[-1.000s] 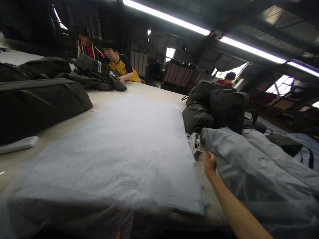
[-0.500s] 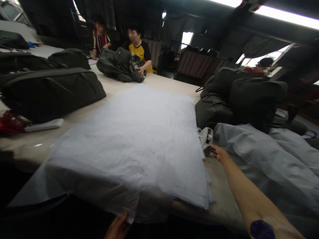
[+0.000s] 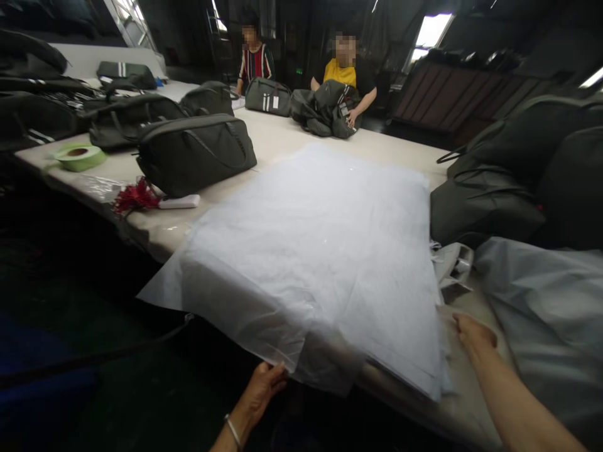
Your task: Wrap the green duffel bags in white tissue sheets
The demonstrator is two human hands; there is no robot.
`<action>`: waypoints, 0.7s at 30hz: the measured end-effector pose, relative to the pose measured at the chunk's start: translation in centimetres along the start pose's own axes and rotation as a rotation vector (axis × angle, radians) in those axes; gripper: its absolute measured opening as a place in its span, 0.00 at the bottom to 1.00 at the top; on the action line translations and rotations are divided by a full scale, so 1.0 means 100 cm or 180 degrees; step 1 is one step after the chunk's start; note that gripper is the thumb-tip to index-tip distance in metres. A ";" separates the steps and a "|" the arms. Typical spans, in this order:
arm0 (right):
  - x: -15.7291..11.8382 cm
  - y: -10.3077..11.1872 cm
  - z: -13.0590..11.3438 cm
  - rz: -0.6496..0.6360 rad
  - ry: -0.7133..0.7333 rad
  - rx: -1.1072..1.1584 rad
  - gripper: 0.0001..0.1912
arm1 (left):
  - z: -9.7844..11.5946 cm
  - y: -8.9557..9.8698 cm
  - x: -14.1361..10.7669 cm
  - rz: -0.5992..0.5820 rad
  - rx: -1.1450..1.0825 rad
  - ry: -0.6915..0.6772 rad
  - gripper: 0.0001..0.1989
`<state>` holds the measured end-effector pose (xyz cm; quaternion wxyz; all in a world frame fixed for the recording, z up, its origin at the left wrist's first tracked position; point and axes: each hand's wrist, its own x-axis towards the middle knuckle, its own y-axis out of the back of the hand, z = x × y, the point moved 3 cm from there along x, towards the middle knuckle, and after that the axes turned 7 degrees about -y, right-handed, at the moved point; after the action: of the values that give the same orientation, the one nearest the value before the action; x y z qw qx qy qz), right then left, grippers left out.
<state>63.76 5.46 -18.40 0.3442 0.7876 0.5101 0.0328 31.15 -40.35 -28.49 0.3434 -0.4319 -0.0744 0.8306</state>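
Observation:
A stack of thin, translucent white plastic sheets (image 3: 320,238) lies across the table, its near edge hanging over the side. My left hand (image 3: 261,389) is closed on a loose near corner of the top sheet, thumb and fingers pinched together. My right hand (image 3: 475,336) is at the right edge of the stack, fingers partly extended and nothing visible in them. Just beyond it rests a pale plastic device with a looped frame (image 3: 456,263), its exact kind unclear. It sits apart from my fingers, between the stack and grey plastic sheeting (image 3: 551,295).
Dark green bags stand left (image 3: 198,154) and right (image 3: 490,204). A green tape roll (image 3: 82,157), red strings (image 3: 136,196) and a white bar-shaped object (image 3: 179,201) lie on the left. Across the table (image 3: 277,132), a person in yellow and black handles a bag (image 3: 330,107); another stands beside.
The view has swung left. My right hand has come away from the pale device, towards the near side. My left hand still pinches the sheet's corner.

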 end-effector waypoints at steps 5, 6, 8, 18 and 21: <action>-0.106 0.020 0.011 -0.0518 0.0400 0.0033 0.16 | 0.002 0.002 -0.002 -0.0052 0.0078 0.0010 0.24; -0.142 0.016 0.015 -0.0990 0.0505 0.0024 0.19 | 0.004 0.002 -0.004 -0.0096 0.0058 -0.0002 0.24; -0.228 -0.002 0.028 -0.2397 0.0628 -0.0201 0.19 | 0.009 0.001 -0.011 -0.0213 -0.0024 -0.0060 0.24; -0.426 -0.091 0.083 -0.3213 0.1387 -0.1580 0.09 | 0.036 -0.016 -0.046 -0.0645 -0.0380 -0.0239 0.22; -0.424 -0.100 0.080 -0.2557 0.1649 -0.2186 0.08 | 0.040 -0.016 -0.052 -0.0675 -0.0517 -0.0174 0.24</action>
<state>38.93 -31.20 -17.55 0.4291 0.3423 0.7962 0.2545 30.88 -41.73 -21.92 0.3910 -0.4253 -0.1960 0.7924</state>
